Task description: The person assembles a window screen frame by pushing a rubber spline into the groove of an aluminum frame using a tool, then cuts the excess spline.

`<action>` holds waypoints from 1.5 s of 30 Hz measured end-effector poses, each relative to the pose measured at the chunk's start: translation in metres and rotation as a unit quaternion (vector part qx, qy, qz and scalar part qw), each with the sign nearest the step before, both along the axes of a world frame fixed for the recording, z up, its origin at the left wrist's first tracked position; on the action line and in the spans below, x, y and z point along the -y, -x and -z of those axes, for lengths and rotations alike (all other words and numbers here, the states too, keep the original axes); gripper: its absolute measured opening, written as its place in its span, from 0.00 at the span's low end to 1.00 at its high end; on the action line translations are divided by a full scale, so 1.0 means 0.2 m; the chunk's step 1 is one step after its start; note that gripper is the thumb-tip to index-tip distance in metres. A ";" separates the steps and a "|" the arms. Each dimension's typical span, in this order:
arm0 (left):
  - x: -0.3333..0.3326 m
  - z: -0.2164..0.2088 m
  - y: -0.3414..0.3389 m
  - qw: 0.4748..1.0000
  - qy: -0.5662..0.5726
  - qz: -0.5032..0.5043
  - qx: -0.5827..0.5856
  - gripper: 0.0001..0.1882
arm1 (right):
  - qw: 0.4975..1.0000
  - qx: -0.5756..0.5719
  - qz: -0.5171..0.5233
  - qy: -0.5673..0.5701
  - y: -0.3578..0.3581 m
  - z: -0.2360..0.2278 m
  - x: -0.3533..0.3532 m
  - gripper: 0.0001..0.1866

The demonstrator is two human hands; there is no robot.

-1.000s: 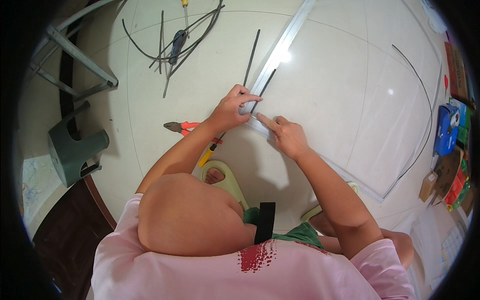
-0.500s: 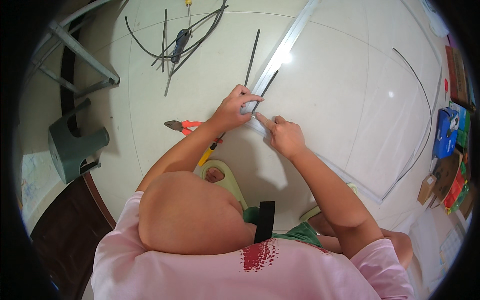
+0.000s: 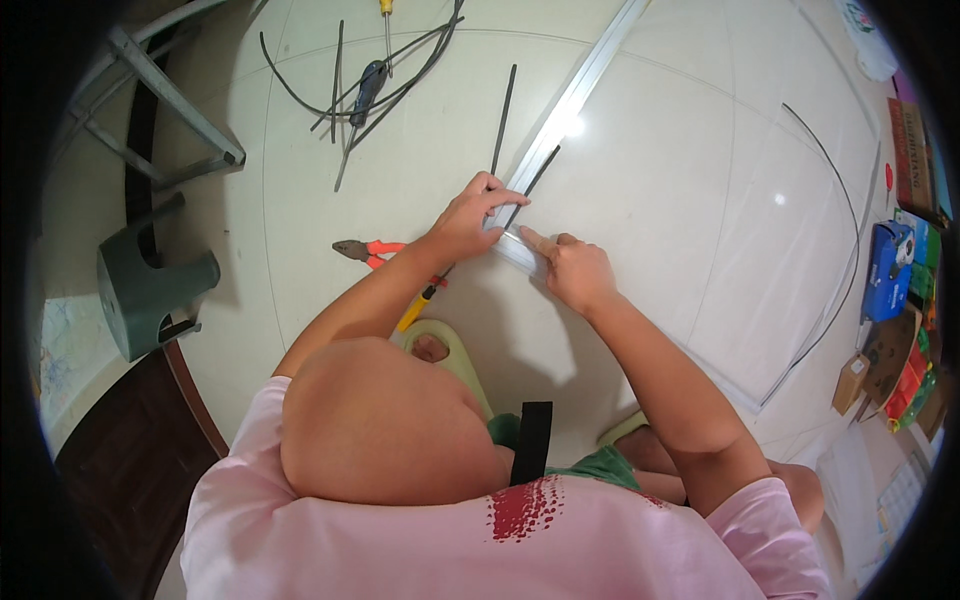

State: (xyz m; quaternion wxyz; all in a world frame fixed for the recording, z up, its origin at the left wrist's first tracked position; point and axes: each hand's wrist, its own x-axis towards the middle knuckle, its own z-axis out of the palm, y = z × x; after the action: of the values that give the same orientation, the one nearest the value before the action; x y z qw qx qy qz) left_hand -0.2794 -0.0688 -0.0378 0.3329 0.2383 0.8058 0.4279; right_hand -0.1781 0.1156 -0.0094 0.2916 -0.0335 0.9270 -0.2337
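A silvery metal frame (image 3: 578,98) lies on the floor, its nearest corner between my hands. My left hand (image 3: 468,222) is closed over the bar at this corner, thumb and index finger on either side of a short black rubber strip (image 3: 543,172) lying along the bar. My right hand (image 3: 582,272) has its index finger stretched toward the corner, the tip close to the strip's near end; the other fingers are curled with nothing visible in them. Another black strip (image 3: 505,115) runs up from beside my left hand.
Orange-handled pliers (image 3: 383,248) and a yellow-handled tool (image 3: 415,308) lie by my left forearm. Farther off are black strips with a dark-handled screwdriver (image 3: 368,88). A green stool (image 3: 150,280) and metal legs (image 3: 170,90) stand left; boxes (image 3: 888,270) line the right.
My right index fingertip has drawn back slightly to the right from the corner. My left hand keeps its place on the bar. The whole view has shifted a little.
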 end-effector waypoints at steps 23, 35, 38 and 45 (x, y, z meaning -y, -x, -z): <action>-0.02 0.00 -0.03 0.999 0.009 -0.019 -0.028 0.25 | 0.997 -0.068 0.034 0.020 -0.02 0.03 0.00 0.32; -0.01 0.00 -0.03 0.999 0.004 -0.030 -0.017 0.24 | 0.997 -0.075 0.023 0.008 -0.02 0.04 0.01 0.30; -0.02 0.00 -0.04 0.999 -0.009 -0.033 -0.017 0.25 | 0.997 -0.070 0.028 0.002 -0.03 0.04 -0.01 0.30; 0.00 0.00 -0.03 0.999 -0.016 -0.032 -0.008 0.25 | 0.997 -0.064 0.030 0.006 -0.02 0.03 0.02 0.31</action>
State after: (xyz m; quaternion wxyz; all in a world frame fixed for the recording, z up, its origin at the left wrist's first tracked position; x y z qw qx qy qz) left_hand -0.2730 -0.0681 -0.0379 0.3086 0.2210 0.8085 0.4498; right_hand -0.1745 0.1119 -0.0148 0.2241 -0.0228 0.9429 -0.2455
